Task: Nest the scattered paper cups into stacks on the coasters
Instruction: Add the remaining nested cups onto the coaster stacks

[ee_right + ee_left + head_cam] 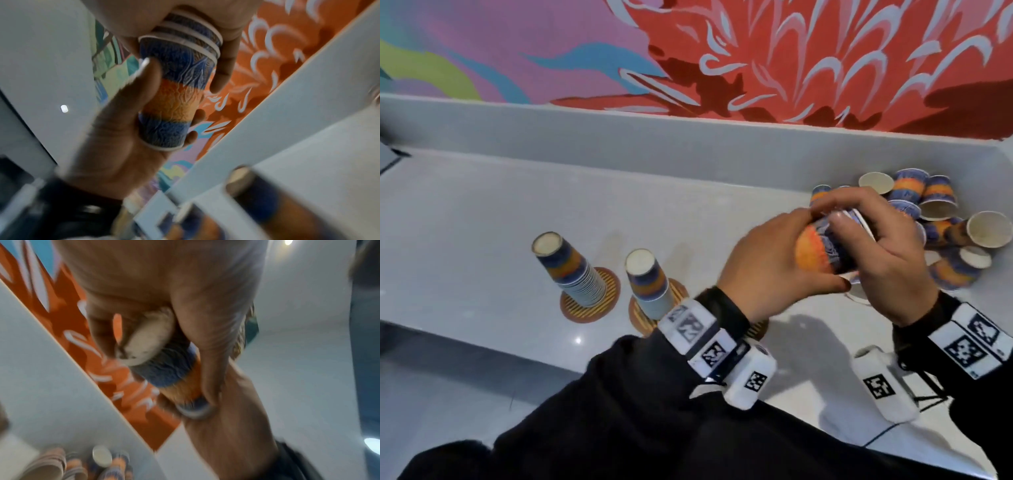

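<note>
A short nested stack of blue-and-orange paper cups (825, 255) lies sideways in the air between both hands. My left hand (810, 246) grips its base end, and my right hand (866, 246) grips the rim end. The left wrist view shows the white cup bottom (146, 337) under my left fingers (98, 331). The right wrist view shows three rims on the stack (176, 91). A tall upside-down stack (571, 270) stands on a striped coaster (599, 308). A shorter stack (649, 284) stands on a second coaster (638, 320). Loose cups (945, 219) are piled at the right.
A third coaster (756, 330) peeks out under my left wrist. The grey counter (482, 240) ends in a low back ledge (619, 137) below a painted wall, with a side wall right of the pile. Its front edge runs behind my forearms.
</note>
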`<state>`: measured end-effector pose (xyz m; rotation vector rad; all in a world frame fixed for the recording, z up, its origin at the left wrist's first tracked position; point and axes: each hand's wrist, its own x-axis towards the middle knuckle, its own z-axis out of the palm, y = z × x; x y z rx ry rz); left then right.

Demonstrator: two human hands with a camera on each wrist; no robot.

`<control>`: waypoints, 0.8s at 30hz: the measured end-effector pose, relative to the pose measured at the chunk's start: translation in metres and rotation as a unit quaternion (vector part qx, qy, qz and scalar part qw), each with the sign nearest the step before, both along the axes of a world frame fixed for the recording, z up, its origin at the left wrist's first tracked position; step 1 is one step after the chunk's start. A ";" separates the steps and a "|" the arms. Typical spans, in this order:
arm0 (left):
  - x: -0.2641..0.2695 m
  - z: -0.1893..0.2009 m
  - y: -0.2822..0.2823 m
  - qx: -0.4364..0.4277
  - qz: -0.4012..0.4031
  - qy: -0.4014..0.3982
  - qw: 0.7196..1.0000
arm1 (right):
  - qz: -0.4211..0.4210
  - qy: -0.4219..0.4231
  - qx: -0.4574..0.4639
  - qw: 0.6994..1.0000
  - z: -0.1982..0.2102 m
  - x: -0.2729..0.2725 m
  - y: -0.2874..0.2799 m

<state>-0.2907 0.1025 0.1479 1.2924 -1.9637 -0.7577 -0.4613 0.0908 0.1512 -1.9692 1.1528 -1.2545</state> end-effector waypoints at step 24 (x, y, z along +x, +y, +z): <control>0.234 -0.062 -0.007 0.020 0.091 -0.012 0.996 | 0.041 0.110 0.225 0.967 -0.096 0.213 -0.011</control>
